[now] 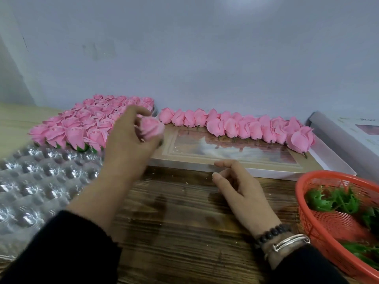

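A: Status on that frame? What did the hands have?

B: On my head feed, the left hand (131,138) was gripping one pink rose bud (152,128). Its fingers were curled round the bud, which was lifted off the surface. It was blurred there, so I couldn't tell which fingers did the pinching.

A: Where was the bud?

B: Over the near left corner of the flat picture box (225,158), just right of the packed roses (78,128). Those stood tight together at the far end of the clear blister tray (41,181), which ran toward me on the left.

A: Right hand?

B: The right hand (240,189) held nothing. Fingers were loosely curled and relaxed, with thumb and forefinger pointing left. It sat at the near edge of the box, above the wooden table (174,222). I couldn't tell if it touched the wood. A bead bracelet (272,232) and a silver bangle (291,242) were on that wrist.

A: Rest of the bench?

B: A row of loose roses (256,128) lay on their sides along the far edge of the box, stems toward me. A red basket (299,203) was at the right, near the right wrist, with green leaf pieces (332,199) inside. A second box (352,138) sat behind the basket by the wall.
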`<state>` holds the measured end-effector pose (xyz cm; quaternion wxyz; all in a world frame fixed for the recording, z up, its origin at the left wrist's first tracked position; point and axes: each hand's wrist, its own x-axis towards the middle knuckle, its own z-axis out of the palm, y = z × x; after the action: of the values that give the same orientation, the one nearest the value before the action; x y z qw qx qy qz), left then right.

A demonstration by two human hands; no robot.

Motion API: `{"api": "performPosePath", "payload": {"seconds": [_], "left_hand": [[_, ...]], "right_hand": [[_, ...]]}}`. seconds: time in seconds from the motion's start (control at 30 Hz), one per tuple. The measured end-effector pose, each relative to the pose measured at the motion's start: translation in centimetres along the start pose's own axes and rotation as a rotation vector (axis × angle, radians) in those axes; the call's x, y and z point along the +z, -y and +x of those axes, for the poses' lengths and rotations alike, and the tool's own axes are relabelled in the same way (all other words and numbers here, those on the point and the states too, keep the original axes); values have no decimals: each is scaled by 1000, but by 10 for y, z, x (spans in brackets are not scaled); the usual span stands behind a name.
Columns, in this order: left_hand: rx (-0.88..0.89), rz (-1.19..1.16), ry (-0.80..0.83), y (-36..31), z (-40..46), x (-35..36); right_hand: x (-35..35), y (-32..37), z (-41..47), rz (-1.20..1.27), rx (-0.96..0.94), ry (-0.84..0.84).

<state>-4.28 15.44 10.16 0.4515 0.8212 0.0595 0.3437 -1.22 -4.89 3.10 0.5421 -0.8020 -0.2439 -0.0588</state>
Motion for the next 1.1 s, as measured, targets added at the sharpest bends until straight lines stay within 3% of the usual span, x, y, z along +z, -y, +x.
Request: {"api": "performPosePath", "payload": {"seconds": [0.17, 0.33, 0.57, 1.1], "left_hand": [[-40, 196, -82, 22, 43, -27], [-79, 454, 7, 49, 51, -33], [-115, 644, 130, 63, 55, -34], [-170, 730, 187, 52, 63, -37]], "right_hand": [[0, -5, 2, -5, 27, 39], [0, -8, 3, -10, 37, 53], [0, -10, 4, -34, 41, 74], [-1, -7, 4, -62, 49, 100]]}}
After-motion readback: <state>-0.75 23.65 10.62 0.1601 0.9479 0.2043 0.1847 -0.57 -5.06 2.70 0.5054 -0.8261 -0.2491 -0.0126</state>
